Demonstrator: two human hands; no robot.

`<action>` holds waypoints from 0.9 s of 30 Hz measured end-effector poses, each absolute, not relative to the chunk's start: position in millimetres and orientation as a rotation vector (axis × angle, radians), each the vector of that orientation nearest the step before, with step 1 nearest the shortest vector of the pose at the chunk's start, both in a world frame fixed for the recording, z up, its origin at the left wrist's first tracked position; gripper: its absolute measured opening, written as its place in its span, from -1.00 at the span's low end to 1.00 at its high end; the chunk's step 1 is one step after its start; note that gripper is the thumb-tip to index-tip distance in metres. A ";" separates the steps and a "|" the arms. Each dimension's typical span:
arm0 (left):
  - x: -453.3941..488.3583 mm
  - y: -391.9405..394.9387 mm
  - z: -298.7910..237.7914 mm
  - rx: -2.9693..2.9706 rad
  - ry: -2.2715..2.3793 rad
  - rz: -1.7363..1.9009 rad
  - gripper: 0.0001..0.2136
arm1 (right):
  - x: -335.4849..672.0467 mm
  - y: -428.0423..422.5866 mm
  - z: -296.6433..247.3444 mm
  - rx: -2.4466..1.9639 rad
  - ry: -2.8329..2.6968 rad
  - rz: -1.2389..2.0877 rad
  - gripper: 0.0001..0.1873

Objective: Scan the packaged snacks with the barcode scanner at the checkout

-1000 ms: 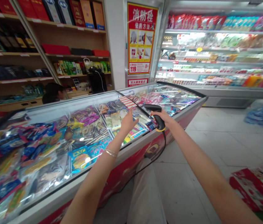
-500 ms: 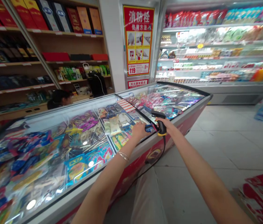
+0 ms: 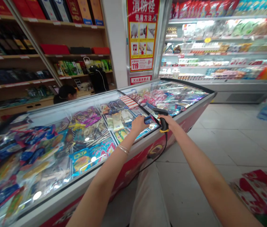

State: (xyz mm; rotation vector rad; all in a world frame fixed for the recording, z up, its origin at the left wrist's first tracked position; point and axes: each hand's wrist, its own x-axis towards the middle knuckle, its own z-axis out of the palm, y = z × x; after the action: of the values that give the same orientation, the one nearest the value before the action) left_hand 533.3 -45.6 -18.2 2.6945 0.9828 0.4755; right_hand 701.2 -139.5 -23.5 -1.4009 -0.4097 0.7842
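Note:
My right hand (image 3: 169, 120) is shut around the handle of a black and yellow handheld barcode scanner (image 3: 163, 122), held over the near edge of a glass-topped chest freezer (image 3: 133, 167). Its black cord (image 3: 165, 142) hangs down the freezer's red front. My left hand (image 3: 138, 123) pinches a small blue packet (image 3: 148, 119) just left of the scanner head, a few centimetres away. Both hands are above the sliding glass lid, with bagged snacks lying beneath it.
A person (image 3: 64, 94) stands behind the freezer, before wooden shelves (image 3: 53, 53) of boxed goods. A refrigerated display case (image 3: 223, 47) stands to the right. A red-and-white bag (image 3: 258, 192) lies on the tiled floor (image 3: 218, 142) at lower right.
My left hand has gone from spread fingers over the glass to gripping the blue packet near the scanner. The scanner stays in my right hand, and the view has tilted slightly.

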 end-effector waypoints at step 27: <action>173.7 74.3 17.8 2.386 2.094 1.057 -0.53 | 394.4 35.5 7.2 -1.340 -1.567 0.608 -0.49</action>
State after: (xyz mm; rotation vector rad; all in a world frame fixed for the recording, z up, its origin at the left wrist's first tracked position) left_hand 173.7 74.3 17.8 2.3863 2.0935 1.0572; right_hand 394.4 35.5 7.2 -1.3405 -1.5675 0.6081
